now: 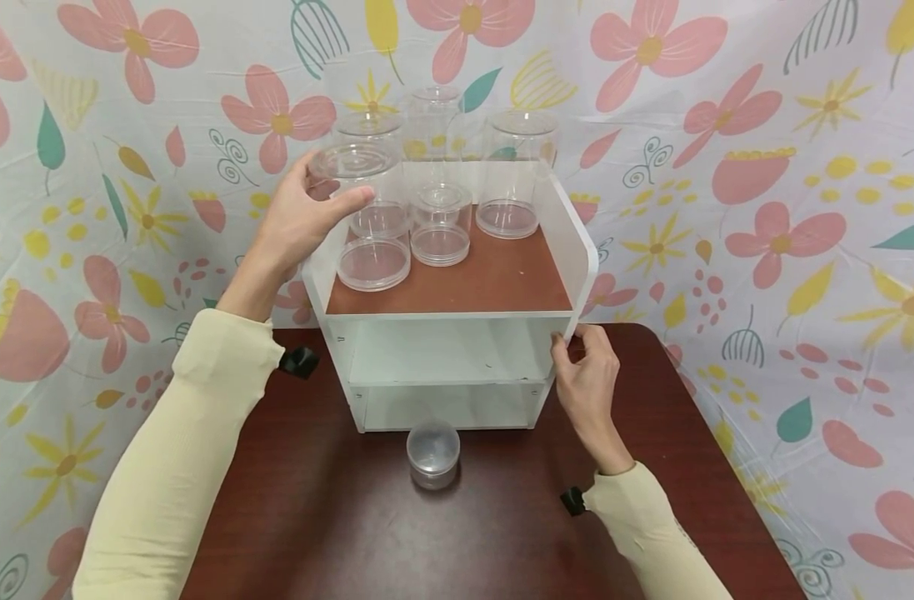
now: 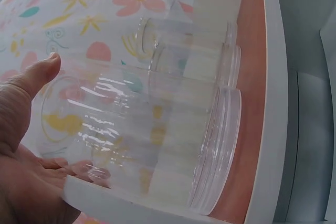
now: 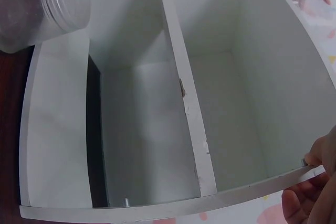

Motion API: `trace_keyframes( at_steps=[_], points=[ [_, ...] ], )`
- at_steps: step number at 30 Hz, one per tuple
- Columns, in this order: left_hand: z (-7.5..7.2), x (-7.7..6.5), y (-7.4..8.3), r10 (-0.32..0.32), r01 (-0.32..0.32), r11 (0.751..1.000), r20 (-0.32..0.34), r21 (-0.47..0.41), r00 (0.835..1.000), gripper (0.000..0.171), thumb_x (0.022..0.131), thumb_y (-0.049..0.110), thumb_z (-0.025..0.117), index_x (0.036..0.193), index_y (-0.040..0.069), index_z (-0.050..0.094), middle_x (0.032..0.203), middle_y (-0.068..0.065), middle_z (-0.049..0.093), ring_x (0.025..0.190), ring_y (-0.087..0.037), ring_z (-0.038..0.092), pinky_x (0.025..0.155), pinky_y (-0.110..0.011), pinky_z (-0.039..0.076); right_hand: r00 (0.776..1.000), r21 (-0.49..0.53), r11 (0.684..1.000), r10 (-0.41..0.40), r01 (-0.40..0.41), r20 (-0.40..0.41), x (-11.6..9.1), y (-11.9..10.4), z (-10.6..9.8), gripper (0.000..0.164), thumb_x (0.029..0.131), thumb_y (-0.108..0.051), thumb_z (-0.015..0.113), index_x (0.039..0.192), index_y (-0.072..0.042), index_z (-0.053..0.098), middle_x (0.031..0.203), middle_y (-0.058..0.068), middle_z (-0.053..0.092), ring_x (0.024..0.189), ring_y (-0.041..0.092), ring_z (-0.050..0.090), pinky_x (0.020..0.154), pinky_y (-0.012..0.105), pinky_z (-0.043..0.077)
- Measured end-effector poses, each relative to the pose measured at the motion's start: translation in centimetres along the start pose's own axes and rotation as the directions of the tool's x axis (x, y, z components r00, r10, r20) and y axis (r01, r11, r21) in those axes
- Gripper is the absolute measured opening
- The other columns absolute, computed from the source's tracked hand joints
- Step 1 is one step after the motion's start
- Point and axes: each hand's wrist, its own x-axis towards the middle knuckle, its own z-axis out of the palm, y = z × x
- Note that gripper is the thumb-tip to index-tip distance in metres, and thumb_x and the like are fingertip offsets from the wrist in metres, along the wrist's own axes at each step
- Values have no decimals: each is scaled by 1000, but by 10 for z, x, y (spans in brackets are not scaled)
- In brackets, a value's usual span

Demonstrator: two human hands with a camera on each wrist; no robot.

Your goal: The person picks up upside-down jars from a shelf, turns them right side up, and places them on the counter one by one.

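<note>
Several clear plastic jars stand upright on the brown top of a small white shelf unit point(image 1: 457, 321). Around the upper part of the front-left jar point(image 1: 374, 250) is my left hand point(image 1: 295, 217), its thumb straight across the near side. Through the clear wall of that jar point(image 2: 142, 135), the left wrist view shows fingers along the far side; the thumb stands up by its end. My right hand point(image 1: 587, 379) pinches the front edge of the unit's right side panel point(image 3: 262, 179), thumb inside and fingers outside.
Another clear jar point(image 1: 434, 454) stands on the dark wooden table point(image 1: 337, 517), in front of the unit. Below the brown top are two white compartments, split by a chipped shelf board point(image 3: 186, 98). A flowered cloth point(image 1: 726, 250) hangs behind and at both sides.
</note>
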Motion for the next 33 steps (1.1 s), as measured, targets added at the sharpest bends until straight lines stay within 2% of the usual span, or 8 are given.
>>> trace_keyframes(
  at_steps=[3, 11, 18, 23, 29, 33],
  points=[
    [-1, -5, 3, 6, -6, 1000, -4, -5, 1000, 82, 90, 33, 79, 159, 20, 36, 157, -1, 43, 146, -20, 40, 117, -38, 35, 1000, 1, 1000, 2, -2, 0, 0, 0, 0, 9, 90, 1, 73, 96, 7, 70, 90, 19, 65, 78, 33, 62, 69, 26, 44],
    [-7, -25, 12, -39, 40, 998, -23, 38, 999, 85, 91, 39, 78, 161, 19, 33, 158, -3, 41, 144, -18, 42, 117, -40, 34, 1000, 2, 1000, -3, 3, 0, -1, 0, 0, 8, 90, 1, 73, 96, 7, 70, 89, 19, 65, 76, 33, 62, 68, 22, 42],
    [-12, -40, 17, -13, 12, 998, -16, -57, 1000, 88, 94, 31, 76, 164, 15, 25, 160, -6, 39, 143, -20, 43, 118, -39, 34, 1000, 2, 1000, 0, 0, -3, -1, 0, -1, 9, 90, 2, 73, 96, 7, 70, 89, 19, 64, 76, 32, 62, 69, 18, 41],
    [-15, -52, 19, -3, 2, 997, -11, -77, 1000, 87, 95, 27, 75, 165, 15, 24, 159, -7, 39, 141, -22, 46, 116, -38, 36, 1000, -1, 1000, -6, 6, -1, 0, -1, -1, 9, 89, 3, 73, 95, 8, 69, 88, 20, 64, 76, 32, 61, 69, 20, 41],
    [-18, -69, 21, 7, -11, 987, -23, -163, 1000, 80, 95, 18, 75, 162, 16, 32, 153, -8, 47, 134, -25, 52, 108, -28, 43, 1000, -1, 1000, 2, -2, 6, 0, -1, -1, 10, 89, 3, 74, 96, 8, 69, 89, 21, 64, 77, 32, 62, 70, 19, 41],
    [-20, -81, 22, 24, -28, 980, -21, -198, 999, 78, 95, 14, 74, 162, 15, 32, 153, -6, 47, 136, -25, 50, 103, -23, 45, 1000, 2, 1000, 2, -2, 8, 0, 0, -1, 9, 90, 3, 73, 96, 8, 69, 90, 21, 64, 77, 32, 62, 70, 20, 41]
  ],
)
